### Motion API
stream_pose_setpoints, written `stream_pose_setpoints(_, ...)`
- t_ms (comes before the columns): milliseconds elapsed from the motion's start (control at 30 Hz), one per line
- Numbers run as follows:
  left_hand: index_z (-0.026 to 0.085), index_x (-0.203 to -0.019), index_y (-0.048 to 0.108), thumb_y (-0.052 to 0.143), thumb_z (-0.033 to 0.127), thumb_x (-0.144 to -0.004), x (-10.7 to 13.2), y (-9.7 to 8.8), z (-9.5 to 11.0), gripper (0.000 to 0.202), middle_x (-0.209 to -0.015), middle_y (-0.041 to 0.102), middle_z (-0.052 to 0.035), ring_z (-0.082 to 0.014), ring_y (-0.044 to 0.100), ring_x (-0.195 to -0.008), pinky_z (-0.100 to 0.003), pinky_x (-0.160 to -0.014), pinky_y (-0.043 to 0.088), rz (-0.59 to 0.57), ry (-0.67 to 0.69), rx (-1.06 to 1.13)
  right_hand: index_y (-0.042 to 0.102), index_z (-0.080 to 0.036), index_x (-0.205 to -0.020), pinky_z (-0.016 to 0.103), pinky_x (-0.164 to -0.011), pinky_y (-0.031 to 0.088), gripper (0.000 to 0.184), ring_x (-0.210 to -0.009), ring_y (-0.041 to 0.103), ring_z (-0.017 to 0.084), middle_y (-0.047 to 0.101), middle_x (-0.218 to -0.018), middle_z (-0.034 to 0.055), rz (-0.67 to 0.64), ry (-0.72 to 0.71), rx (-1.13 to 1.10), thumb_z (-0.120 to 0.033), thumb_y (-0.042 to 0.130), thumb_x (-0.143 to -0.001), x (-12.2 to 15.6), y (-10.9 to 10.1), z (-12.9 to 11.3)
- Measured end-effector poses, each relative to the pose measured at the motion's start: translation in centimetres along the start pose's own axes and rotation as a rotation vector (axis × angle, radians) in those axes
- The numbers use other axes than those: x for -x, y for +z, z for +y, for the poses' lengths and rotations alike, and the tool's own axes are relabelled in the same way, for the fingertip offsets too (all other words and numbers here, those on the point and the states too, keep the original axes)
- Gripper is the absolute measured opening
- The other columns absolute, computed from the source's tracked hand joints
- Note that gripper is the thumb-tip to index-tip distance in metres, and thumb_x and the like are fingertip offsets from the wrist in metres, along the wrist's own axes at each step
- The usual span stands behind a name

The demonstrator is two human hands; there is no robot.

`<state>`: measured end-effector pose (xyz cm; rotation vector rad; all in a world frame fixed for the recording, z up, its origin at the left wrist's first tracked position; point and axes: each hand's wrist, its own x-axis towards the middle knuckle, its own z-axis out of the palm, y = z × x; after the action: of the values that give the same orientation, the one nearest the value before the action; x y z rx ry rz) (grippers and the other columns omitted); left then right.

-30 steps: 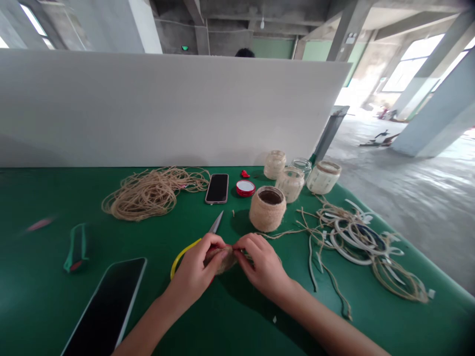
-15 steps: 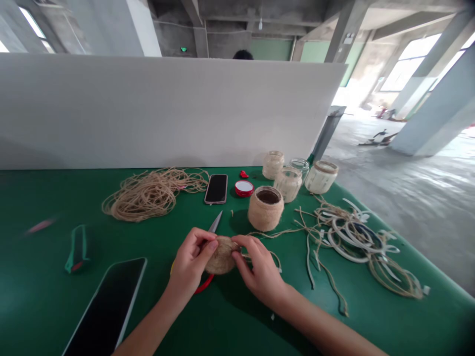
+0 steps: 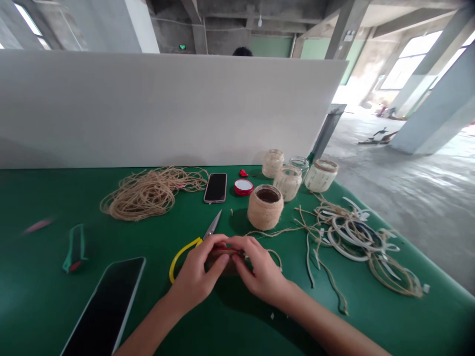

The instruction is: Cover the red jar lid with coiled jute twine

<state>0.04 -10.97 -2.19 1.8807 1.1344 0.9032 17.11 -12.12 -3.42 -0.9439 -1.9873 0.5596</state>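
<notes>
Along the green work table [image 3: 37, 198], from left to right: a narrow green-and-black fabric strip [image 3: 76, 249] lies beside a large black smartphone [image 3: 106, 306], and beyond them sits a loose coil of tan jute twine [image 3: 137, 195]. At centre, the left hand [image 3: 196, 277] curls its fingers, pressed together, over a twine-covered round object [image 3: 226, 259], which sits between both hands and is largely hidden by them. A pair of yellow-handled scissors [image 3: 181, 259] lies with its handle loop running beneath the left hand and its steel blades pointing away; any grip on it cannot be made out. Behind stands a small black smartphone [image 3: 215, 188]. The right hand [image 3: 258, 269] pinches the object from the other side, its fingertips meeting those of the left. Farther right are a red jar lid [image 3: 244, 187], a twine-wrapped jar [image 3: 265, 207], a group of glass jars [image 3: 287, 182], and a tangle of white plastic strips and twine [image 3: 352, 237].
</notes>
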Motion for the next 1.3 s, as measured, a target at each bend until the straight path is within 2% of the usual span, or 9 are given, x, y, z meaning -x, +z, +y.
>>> stream_pose_setpoints(100,0.022,-0.104,0.053,0.041,0.026,-0.086,0.1,0.2,0.0,0.022,-0.103,0.060,-0.0048,-0.0190,0.056,-0.093,-0.028,-0.080,0.044,-0.032,0.015,-0.010,0.041,-0.021,-0.119,0.034,-0.086,0.043,0.036,-0.093,0.056,0.016,0.060,-0.104,0.0064,-0.021,-0.041,0.029,-0.010,0.040,-0.085,0.0,0.0,-0.1)
stream_pose_setpoints(300,0.022,-0.091,0.052,0.039,0.028,-0.088,0.0,0.3,0.2,0.015,-0.084,0.059,-0.0016,-0.0158,0.057,-0.078,-0.025,-0.070,0.045,-0.056,-0.017,0.071,0.040,-0.022,-0.117,0.034,-0.084,0.042,0.033,-0.088,0.056,0.016,0.062,-0.102,0.0059,0.012,-0.091,0.117,-0.012,0.040,-0.086,-0.1,0.2,0.2)
stream_pose_setpoints(433,0.021,-0.087,0.050,0.038,0.032,-0.088,0.0,0.4,0.1,0.016,-0.081,0.055,-0.0013,-0.0157,0.054,-0.075,-0.024,-0.067,0.045,-0.026,-0.078,0.104,0.043,-0.021,-0.116,0.036,-0.082,0.042,0.030,-0.082,0.057,0.017,0.063,-0.095,0.0062,0.038,-0.153,0.217,-0.014,0.040,-0.087,-0.2,0.1,0.5)
stream_pose_setpoints(667,0.022,-0.089,0.047,0.035,0.040,-0.088,-0.1,0.1,-0.7,0.021,-0.079,0.052,0.0009,-0.0140,0.053,-0.072,-0.023,-0.064,0.042,0.034,-0.152,0.171,0.046,-0.019,-0.118,0.034,-0.078,0.044,0.032,-0.084,0.056,0.017,0.062,-0.095,0.0082,0.075,-0.226,0.330,-0.012,0.039,-0.087,-0.4,-0.4,0.5)
stream_pose_setpoints(833,0.021,-0.088,0.047,0.034,0.043,-0.088,-0.1,0.2,-0.6,0.025,-0.076,0.050,0.0013,-0.0132,0.050,-0.068,-0.022,-0.058,0.040,0.045,-0.173,0.169,0.046,-0.018,-0.115,0.034,-0.078,0.043,0.030,-0.088,0.055,0.017,0.061,-0.097,0.0081,0.072,-0.202,0.281,-0.011,0.040,-0.087,-0.2,-0.3,0.6)
stream_pose_setpoints(1033,0.022,-0.088,0.048,0.035,0.043,-0.087,0.0,0.4,-0.6,0.025,-0.073,0.049,0.0019,-0.0125,0.047,-0.063,-0.022,-0.057,0.039,0.077,-0.179,0.177,0.047,-0.020,-0.109,0.032,-0.076,0.044,0.024,-0.087,0.055,0.017,0.060,-0.098,0.0072,0.055,-0.096,0.170,-0.013,0.041,-0.087,-0.1,-0.1,0.4)
stream_pose_setpoints(1300,0.021,-0.090,0.049,0.041,0.043,-0.085,-0.1,0.7,-1.1,0.024,-0.078,0.051,0.0005,-0.0131,0.048,-0.067,-0.024,-0.062,0.038,0.152,-0.219,0.422,0.044,-0.020,-0.114,0.032,-0.075,0.044,0.028,-0.087,0.055,0.018,0.059,-0.101,0.0077,0.027,-0.055,0.203,-0.014,0.040,-0.087,-0.2,0.0,0.6)
